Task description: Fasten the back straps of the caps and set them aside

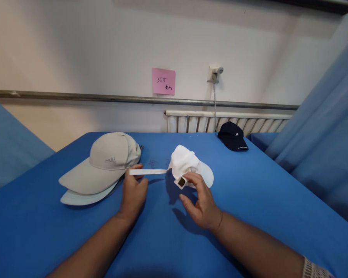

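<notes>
A small white cap (pixel 185 160) lies on the blue-covered table, its back toward me and its brim pointing right. From its left side a long white strap (pixel 149 172) stretches out level, and my left hand (pixel 133 195) pinches the far end. At the cap's other side is a short white tab (pixel 179 182) with a dark square on it. My right hand (pixel 202 204) has its forefinger on this tab, with the thumb held apart below; the other fingers are partly hidden behind. Just left of my left hand sits a beige cap (pixel 111 154).
Under the beige cap shows the pale brim (pixel 87 197) of another cap. A navy cap (pixel 233 136) lies at the table's (pixel 159 243) back right. Behind are a white radiator (pixel 197 121), a metal rail (pixel 113 97), a plugged-in cord (pixel 214 96) and a pink note (pixel 163 81). Blue curtains (pixel 321 143) hang at both sides.
</notes>
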The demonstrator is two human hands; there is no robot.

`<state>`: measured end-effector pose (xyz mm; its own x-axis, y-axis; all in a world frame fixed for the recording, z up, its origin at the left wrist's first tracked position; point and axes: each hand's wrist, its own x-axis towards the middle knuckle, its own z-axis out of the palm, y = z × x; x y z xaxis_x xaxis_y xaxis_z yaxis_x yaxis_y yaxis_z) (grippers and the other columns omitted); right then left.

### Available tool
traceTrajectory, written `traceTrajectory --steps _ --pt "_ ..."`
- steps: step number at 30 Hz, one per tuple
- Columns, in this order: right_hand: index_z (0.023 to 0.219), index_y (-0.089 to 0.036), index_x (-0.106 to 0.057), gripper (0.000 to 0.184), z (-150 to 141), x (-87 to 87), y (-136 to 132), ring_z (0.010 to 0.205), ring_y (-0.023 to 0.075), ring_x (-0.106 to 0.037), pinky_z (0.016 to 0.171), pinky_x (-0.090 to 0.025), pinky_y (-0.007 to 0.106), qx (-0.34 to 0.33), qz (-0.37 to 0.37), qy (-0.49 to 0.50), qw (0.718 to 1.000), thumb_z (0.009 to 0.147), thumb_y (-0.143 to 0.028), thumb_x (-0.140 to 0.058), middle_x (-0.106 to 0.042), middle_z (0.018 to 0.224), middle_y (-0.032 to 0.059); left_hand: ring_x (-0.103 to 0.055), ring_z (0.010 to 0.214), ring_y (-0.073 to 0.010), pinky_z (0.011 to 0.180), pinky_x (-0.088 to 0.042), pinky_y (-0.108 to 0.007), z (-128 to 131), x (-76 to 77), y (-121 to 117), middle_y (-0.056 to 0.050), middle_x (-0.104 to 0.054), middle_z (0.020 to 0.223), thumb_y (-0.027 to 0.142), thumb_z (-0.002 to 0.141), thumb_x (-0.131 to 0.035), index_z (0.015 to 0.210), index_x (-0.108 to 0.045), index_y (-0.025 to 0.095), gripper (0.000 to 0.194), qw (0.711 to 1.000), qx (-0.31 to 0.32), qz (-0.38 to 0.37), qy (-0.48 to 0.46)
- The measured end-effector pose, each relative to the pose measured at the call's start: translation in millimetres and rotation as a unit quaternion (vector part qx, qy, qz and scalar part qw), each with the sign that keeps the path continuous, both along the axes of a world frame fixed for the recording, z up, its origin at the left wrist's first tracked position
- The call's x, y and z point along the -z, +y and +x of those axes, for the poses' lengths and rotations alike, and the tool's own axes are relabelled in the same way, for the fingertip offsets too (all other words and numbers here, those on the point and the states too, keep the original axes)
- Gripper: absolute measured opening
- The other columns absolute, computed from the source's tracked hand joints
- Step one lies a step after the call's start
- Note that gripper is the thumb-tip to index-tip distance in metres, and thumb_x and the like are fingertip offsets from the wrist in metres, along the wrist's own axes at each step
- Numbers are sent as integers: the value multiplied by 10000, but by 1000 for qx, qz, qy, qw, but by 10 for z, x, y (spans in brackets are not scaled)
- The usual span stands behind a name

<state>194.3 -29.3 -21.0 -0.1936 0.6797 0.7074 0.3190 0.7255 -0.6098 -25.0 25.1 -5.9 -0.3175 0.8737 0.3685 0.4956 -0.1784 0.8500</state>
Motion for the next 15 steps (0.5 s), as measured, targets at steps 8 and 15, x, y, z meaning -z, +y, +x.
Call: traceTrajectory --steps 8,15 --pt "1437 -182 -296 661 -1 -66 -46 1334 263 -404 1115 -366 477 -58 17 -35 998 829 -128 -550 -441 1395 152 -641 989 -266 891 -506 -373 486 -69 -520 -69 -697 1042 178 727 -610 1119 -615 191 392 923 360 -128 37" --pt "1469 -186 -240 700 -30 -126 -175 1332 261 -425 1077 -425 454 -135 83 -109 981 841 -152 -545 -432 1415 174 -612 1116 -306 1005 -467 -439 429 -187 -359 -87 -699 1129 309 762 -697 1167 -615 156 440 907 288 -152 -269"
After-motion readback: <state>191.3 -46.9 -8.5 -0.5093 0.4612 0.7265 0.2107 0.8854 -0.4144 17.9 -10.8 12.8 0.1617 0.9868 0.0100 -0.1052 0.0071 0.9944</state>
